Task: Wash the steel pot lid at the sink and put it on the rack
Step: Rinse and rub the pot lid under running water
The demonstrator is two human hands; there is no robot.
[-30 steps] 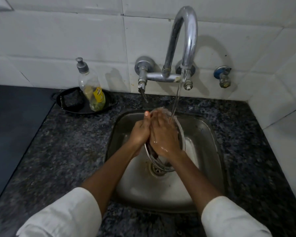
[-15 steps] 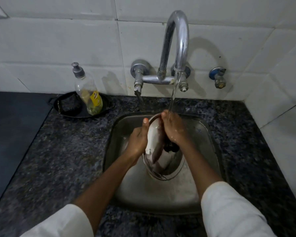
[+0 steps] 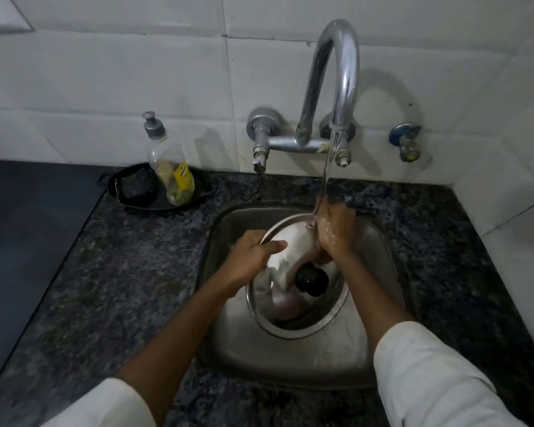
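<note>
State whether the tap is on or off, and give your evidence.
On. A stream of water falls from the tap spout onto the lid and the right hand over the sink.

The steel pot lid is held tilted over the steel sink, in the lower middle of the frame, with its domed top and black round knob turned towards the camera. Its polished surface is wet and streaked with white foam across the upper half. Its raised upper rim is struck by a thin stream of water. The lower rim is seen near the sink floor; contact cannot be told.
</note>
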